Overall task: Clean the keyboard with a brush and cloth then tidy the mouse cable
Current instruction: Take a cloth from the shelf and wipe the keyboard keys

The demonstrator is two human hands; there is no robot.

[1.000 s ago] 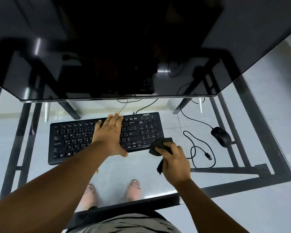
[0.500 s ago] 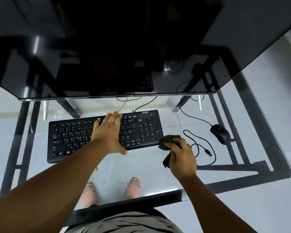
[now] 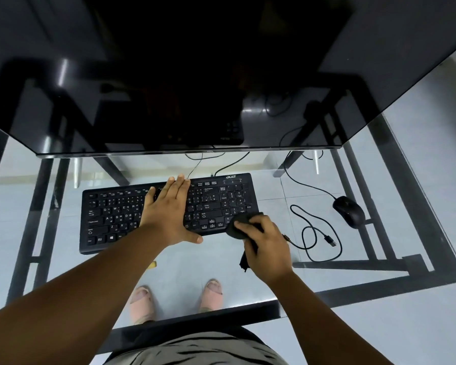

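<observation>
Keyboard (image 3: 166, 212) lies on the glass worktop (image 3: 313, 185), long axis running left to right and tilted slightly so its right end sits a little farther from the person; its key rows face up and the lettered logo corner points to the far right. Left hand (image 3: 169, 214) rests flat across the middle keys, fingers straight and together, thumb spread along the near edge, so that grip is released and only pressing down. Right hand (image 3: 266, 246) has its grip clenched round a dark cloth (image 3: 237, 226), bunched against the keyboard's near right corner, with a loose tail hanging below the palm.

Compared with half a second ago, the cloth sits back on the corner keys instead of just off the right end, and the right hand has come leftward with it; the left hand stays where it was.

Mouse (image 3: 349, 210) lies well apart to the right, its mouse cable (image 3: 309, 233) looping loosely between it and the right hand, plug end free on the glass. A monitor (image 3: 195, 75) overhangs the far side just behind the keyboard. Open glass lies left of the keyboard and along the near edge.
</observation>
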